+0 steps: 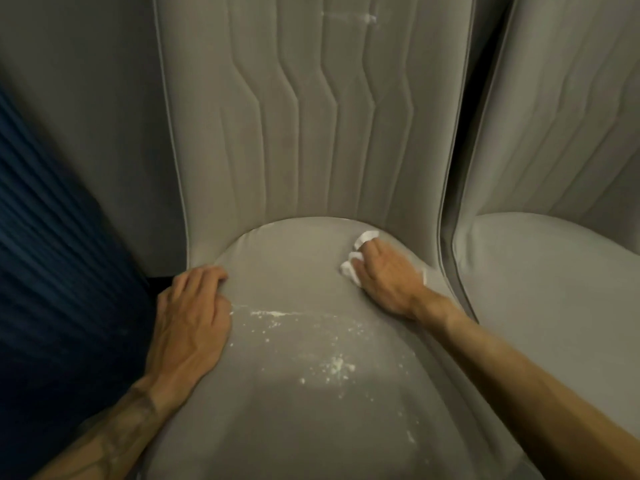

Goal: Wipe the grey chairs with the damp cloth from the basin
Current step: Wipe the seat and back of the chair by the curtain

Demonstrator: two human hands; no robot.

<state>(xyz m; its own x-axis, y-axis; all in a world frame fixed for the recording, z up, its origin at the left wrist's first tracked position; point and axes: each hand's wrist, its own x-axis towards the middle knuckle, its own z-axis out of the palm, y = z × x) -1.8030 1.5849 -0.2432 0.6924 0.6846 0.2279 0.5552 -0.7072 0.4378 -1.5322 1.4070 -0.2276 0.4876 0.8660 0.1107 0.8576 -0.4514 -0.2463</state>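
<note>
A grey upholstered chair (298,410) fills the middle of the view, its quilted back rising behind the seat. White powdery specks (332,365) are scattered over the middle of the seat. My right hand (388,278) presses a small white cloth (356,258) flat on the seat's back right part; the cloth shows past the fingertips. My left hand (194,320) rests on the seat's left edge with its fingers curled over the rim.
A second grey chair (554,289) stands close on the right, almost touching the first. Dark blue pleated fabric (59,271) hangs at the left. A white smear (367,18) marks the top of the chair back.
</note>
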